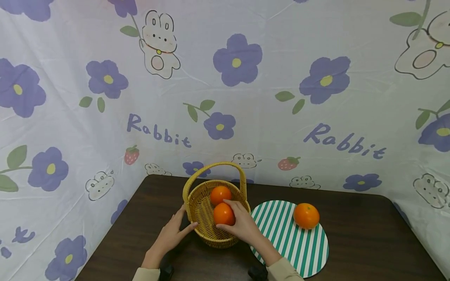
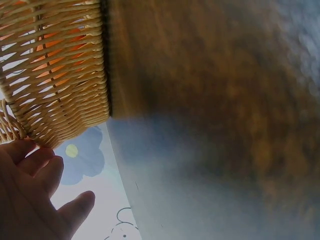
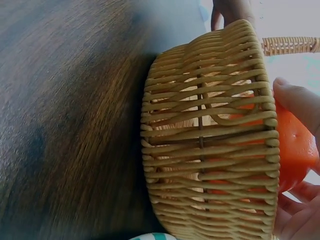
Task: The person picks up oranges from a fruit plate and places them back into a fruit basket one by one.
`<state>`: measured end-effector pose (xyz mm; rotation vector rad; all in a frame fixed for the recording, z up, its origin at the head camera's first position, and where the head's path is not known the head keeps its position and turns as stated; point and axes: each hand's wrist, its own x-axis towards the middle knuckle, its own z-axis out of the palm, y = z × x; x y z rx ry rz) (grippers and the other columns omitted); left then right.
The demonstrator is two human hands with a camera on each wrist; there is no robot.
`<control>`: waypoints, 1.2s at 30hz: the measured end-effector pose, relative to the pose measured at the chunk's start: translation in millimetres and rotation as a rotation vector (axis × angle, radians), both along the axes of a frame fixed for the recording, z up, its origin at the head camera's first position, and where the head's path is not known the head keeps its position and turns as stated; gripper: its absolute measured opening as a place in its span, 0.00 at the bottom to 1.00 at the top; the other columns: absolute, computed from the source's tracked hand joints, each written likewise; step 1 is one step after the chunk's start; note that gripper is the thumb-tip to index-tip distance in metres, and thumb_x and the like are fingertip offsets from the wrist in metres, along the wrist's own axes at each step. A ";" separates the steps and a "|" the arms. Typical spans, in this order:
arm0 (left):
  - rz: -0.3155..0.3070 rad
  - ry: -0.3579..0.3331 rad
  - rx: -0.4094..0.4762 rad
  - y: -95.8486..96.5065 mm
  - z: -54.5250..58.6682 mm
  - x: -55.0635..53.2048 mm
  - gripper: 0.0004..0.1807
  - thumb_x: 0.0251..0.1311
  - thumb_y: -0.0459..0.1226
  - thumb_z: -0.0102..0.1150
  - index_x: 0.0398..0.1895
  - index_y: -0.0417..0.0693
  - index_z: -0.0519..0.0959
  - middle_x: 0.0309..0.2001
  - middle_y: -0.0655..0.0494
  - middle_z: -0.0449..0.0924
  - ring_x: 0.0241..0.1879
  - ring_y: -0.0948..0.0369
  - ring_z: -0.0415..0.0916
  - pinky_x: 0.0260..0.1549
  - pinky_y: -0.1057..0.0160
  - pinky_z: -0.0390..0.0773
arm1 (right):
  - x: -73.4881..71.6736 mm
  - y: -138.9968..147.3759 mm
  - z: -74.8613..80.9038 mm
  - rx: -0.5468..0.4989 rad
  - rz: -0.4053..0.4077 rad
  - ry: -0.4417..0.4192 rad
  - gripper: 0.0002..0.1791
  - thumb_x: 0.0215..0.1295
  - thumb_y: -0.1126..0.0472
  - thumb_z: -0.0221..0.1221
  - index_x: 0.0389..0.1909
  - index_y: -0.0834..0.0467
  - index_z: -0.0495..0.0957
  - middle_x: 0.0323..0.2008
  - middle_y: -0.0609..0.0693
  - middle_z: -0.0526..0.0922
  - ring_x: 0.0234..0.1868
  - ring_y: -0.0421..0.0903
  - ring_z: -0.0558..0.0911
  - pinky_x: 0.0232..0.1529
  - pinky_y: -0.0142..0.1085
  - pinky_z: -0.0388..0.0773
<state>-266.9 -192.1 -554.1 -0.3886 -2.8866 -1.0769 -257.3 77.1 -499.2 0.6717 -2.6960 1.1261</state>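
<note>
A yellow wicker basket (image 1: 200, 214) with an arched handle stands on the table. Inside it, my right hand (image 1: 243, 225) holds an orange (image 1: 224, 214) between thumb and fingers; that fruit shows above the rim in the right wrist view (image 3: 296, 147). Another orange (image 1: 220, 194) lies behind it in the basket. At the basket's left side is my left hand (image 1: 171, 233), its fingertips touching the wicker and its thumb spread away from the fingers. The left wrist view shows those fingertips (image 2: 47, 172) against the weave near the rim.
Right of the basket lies a round green-and-white striped mat (image 1: 281, 234). A third orange (image 1: 306, 216) rests on its far right part. The dark wooden table (image 1: 365, 234) meets a printed curtain (image 1: 253, 105) along its back edge.
</note>
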 end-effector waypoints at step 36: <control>0.010 -0.006 0.001 1.4 0.8 -0.6 0.47 0.55 0.66 0.47 0.73 0.65 0.41 0.73 0.58 0.46 0.70 0.55 0.52 0.68 0.46 0.46 | -22.3 -40.0 -14.3 0.124 0.036 -0.033 0.41 0.50 0.45 0.68 0.63 0.58 0.64 0.55 0.58 0.71 0.52 0.55 0.74 0.51 0.51 0.75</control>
